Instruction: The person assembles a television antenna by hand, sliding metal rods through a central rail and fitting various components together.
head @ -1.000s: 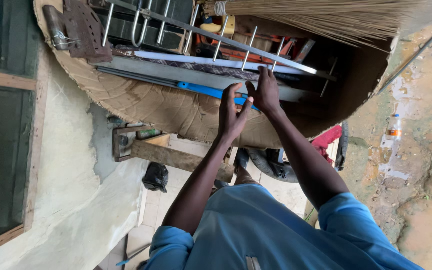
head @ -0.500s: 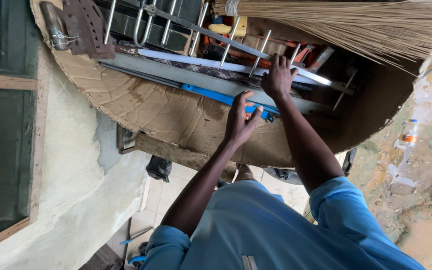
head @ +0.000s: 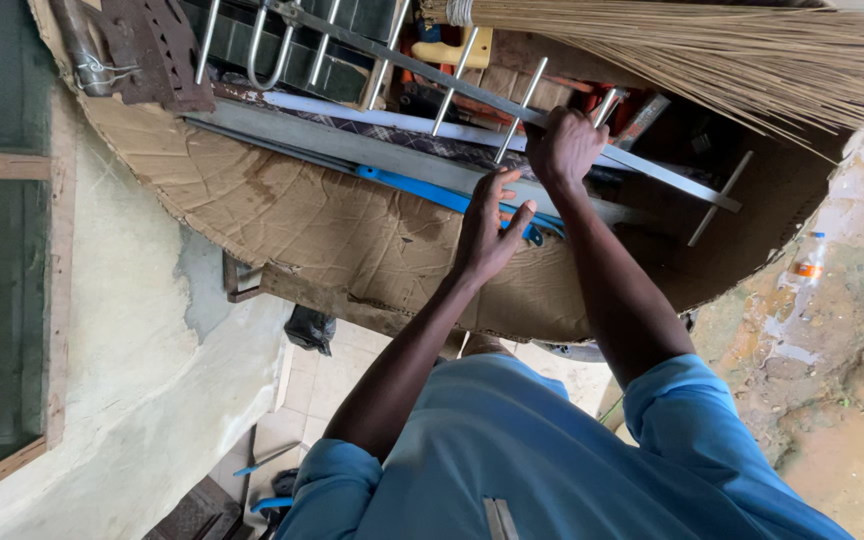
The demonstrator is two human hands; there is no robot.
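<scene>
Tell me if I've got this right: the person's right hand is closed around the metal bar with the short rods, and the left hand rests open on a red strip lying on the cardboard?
Nearly. In the head view the right hand is closed around the metal bar with the short rods, and the left hand does rest open, but the strip under it is blue, not red. It lies on the cardboard.

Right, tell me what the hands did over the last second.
The right hand moved up off the blue strip and closed around the long grey metal bar with cross rods. The left hand spread open against the blue strip. The worn brown cardboard box and straw broom kept their places.
</scene>
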